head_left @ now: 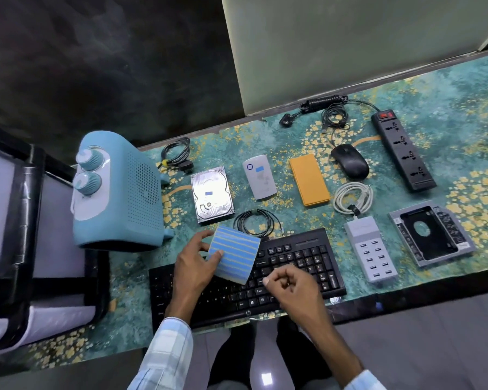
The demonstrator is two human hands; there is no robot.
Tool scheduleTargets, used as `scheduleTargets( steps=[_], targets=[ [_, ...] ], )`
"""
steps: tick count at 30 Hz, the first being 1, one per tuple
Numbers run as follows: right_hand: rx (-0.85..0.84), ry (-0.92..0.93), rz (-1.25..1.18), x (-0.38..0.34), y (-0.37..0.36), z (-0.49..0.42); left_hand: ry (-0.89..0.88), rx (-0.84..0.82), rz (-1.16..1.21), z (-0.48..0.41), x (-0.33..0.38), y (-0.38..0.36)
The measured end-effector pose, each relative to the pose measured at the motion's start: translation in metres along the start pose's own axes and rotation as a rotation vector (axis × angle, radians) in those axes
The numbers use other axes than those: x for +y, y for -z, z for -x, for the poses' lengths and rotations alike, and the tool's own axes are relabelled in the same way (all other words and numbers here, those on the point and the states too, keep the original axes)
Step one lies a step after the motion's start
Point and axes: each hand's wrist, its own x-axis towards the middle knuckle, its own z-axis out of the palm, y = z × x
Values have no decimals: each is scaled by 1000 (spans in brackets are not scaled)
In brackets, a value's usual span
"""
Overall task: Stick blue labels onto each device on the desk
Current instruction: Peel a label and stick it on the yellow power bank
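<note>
Label sheet (pixel 234 254), striped with blue strips on a yellowish backing, sits low in the middle of the frame, tilted and lifted above the upper left part of the black keyboard (pixel 293 266). The left hand (pixel 195 267) grasps it by its left edge: the thumb lies across the front face near the lower left corner, and the other fingers curl round the upper left edge behind it. The right hand (pixel 290 285) hovers over the keys just right of the sheet's bottom corner, fingers curled in with thumb and forefinger drawn together; the thumb tip stands apart from the sheet, and I cannot tell whether a label is pinched there. Above the sheet, in the middle of the frame, the silver hard drive (pixel 212 194) carries a small blue label on its top, and the white pocket device (pixel 259 177) to its right carries one too. Further right, the orange power bank (pixel 309 180) and the black mouse (pixel 350 161) show no blue label.
</note>
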Motion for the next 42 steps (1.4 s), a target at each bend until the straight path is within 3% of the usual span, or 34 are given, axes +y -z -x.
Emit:
scheduleTargets(
  steps=[5,9,18,21,29,42],
  targets=[
    [-55,-6,-64,6,-11,7,109,-49,379,12,-2,-11],
    [-131,-59,-100,-1,-9,2,147,-73,507,28,4,-20],
    [-91,-176,-386,-8,1,0,129,14,463,44,19,-22],
    [-61,-186,-465,-10,2,0,7,11,430,60,24,-23],
    [-176,-299,-695,-14,-4,4,-103,48,373,66,36,-23],
    [-162,-285,-714,-14,-15,2,-305,132,128,85,33,-27]
  ],
)
